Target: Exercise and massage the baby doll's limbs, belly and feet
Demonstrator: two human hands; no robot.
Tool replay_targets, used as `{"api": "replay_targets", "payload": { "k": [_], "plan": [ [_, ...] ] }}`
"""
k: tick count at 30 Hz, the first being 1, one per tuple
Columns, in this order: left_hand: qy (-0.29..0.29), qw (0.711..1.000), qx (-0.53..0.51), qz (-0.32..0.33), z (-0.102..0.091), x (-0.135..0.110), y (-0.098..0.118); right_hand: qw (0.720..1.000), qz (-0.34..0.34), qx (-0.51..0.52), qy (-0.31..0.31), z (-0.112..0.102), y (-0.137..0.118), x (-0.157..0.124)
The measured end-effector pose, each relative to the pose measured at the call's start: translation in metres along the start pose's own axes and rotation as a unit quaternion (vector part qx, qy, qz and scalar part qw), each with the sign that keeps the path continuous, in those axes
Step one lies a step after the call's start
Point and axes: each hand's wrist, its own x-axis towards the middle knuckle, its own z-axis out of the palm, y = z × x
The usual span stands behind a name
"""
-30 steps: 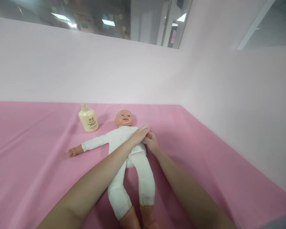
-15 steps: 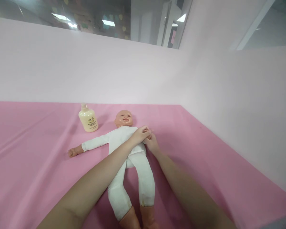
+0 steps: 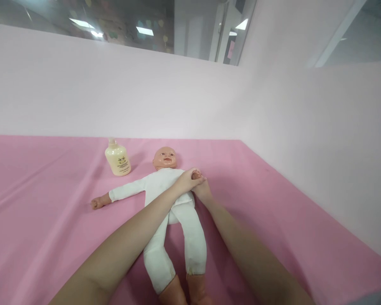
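A baby doll point(image 3: 158, 182) in a white cloth suit lies on its back, head away from me and bare feet toward me. Both my hands meet at the doll's hand point(image 3: 196, 174), on the right side of its chest. My left hand point(image 3: 186, 179) reaches across the body, its fingers curled round the doll's hand. From the right, my right hand point(image 3: 203, 189) closes on the same small hand from below; part of its fingers is hidden. The doll's other arm point(image 3: 127, 191) stretches out to the left on the pink cover.
A cream-coloured bottle point(image 3: 118, 160) with a dark printed label stands upright left of the doll's head. A pink cover point(image 3: 44, 203) with soft creases spreads over the surface. White walls point(image 3: 114, 93) rise behind and on the right, with windows point(image 3: 130, 25) above.
My fingers have shifted slightly around the doll's hand, and more of that hand shows now. The doll's body and the bottle stay in place.
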Motion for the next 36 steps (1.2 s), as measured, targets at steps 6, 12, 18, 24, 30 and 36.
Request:
{"api": "replay_targets", "payload": {
  "k": [6, 12, 18, 24, 30, 36],
  "plan": [
    [0.022, 0.999, -0.026, 0.005, 0.002, 0.003, -0.003, 0.996, 0.01, 0.087, -0.001, -0.003, -0.019, -0.005],
    [0.047, 0.998, -0.027, 0.022, 0.0, 0.005, -0.007, 0.992, 0.043, 0.116, 0.014, -0.003, -0.024, -0.01],
    [0.036, 0.994, -0.1, 0.038, -0.005, 0.001, 0.002, 0.992, 0.038, 0.117, 0.035, -0.001, -0.026, -0.016],
    [0.067, 0.977, -0.2, -0.017, -0.006, 0.002, 0.002, 0.985, 0.069, 0.122, 0.096, -0.006, -0.018, -0.013],
    [0.082, 0.884, -0.447, -0.107, -0.028, -0.002, 0.006, 0.968, 0.157, 0.056, 0.19, -0.018, 0.01, -0.003],
    [0.058, 0.831, -0.542, -0.11, -0.041, -0.041, 0.013, 0.977, 0.105, 0.021, 0.185, -0.018, 0.018, -0.003]
  ]
}}
